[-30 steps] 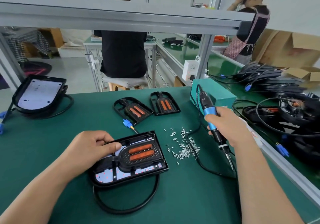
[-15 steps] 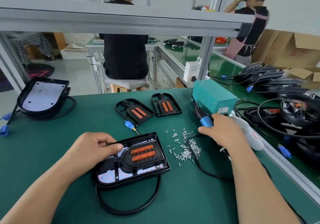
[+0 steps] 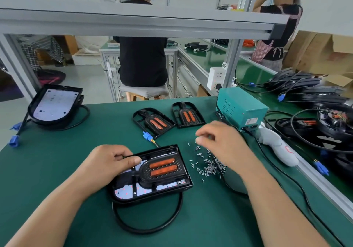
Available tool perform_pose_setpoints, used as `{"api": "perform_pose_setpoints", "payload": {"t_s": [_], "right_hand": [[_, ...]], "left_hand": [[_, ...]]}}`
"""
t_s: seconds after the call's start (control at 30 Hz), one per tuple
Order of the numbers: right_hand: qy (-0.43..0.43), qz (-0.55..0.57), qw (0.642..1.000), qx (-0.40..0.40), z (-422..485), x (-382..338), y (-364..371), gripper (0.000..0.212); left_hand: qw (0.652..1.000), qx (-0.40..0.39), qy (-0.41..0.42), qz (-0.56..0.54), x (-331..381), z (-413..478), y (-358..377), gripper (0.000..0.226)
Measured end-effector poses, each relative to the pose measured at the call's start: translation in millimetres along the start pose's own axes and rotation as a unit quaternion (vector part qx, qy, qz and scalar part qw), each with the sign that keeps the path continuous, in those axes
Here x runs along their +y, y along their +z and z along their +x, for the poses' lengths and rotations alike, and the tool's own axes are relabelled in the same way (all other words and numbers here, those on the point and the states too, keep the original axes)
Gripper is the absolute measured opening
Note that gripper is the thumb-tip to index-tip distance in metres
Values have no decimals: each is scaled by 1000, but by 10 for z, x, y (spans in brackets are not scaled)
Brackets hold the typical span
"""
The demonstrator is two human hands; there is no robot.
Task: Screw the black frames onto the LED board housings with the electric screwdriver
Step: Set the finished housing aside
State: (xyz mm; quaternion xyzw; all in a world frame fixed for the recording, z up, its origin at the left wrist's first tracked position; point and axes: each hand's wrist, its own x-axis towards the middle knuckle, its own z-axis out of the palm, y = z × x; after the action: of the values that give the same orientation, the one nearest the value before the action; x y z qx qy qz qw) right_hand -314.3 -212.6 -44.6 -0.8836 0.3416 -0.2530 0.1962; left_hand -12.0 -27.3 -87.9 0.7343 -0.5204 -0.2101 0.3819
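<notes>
An LED board housing lies in front of me on the green mat, with a black frame bearing two orange strips set into it. My left hand grips the housing's left rim, thumb pressed on the frame. My right hand hovers, blurred, over a pile of small screws, thumb and forefinger drawn together; I cannot tell whether a screw is pinched. The electric screwdriver is out of sight; only its black cord runs past my right forearm.
Two spare black frames lie behind the housing. A teal power box stands at the right, a grey-white handle-shaped object beside it. Another housing rests far left. Housings and cables pile up beyond the right rail.
My right hand lowered the screwdriver to the mat, let go of it and moved left over the screw pile. My left hand stayed on the housing.
</notes>
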Motion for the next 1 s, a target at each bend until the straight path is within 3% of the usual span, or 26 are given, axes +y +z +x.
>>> {"api": "perform_pose_setpoints", "payload": {"t_s": [0.1,0.2,0.33,0.57,0.87,1.0], "right_hand": [[-56,-63,989,-125,1,-98,229,19],[-83,-83,979,-168,-11,-139,366,17],[-89,-81,979,-167,-6,-137,421,24],[-99,-83,979,-158,1,-212,468,22],[-62,-119,981,-141,19,-360,572,28],[-56,-116,978,-165,22,-460,568,31]], "left_hand": [[1000,23,8,-2,-12,-5,-3,60],[999,42,14,0,-21,-17,-5,52],[999,44,12,0,-2,-5,10,35],[999,33,7,-17,19,-15,-26,51],[998,22,10,-66,-11,-35,-210,49],[997,11,8,-71,-29,-39,-248,63]]}}
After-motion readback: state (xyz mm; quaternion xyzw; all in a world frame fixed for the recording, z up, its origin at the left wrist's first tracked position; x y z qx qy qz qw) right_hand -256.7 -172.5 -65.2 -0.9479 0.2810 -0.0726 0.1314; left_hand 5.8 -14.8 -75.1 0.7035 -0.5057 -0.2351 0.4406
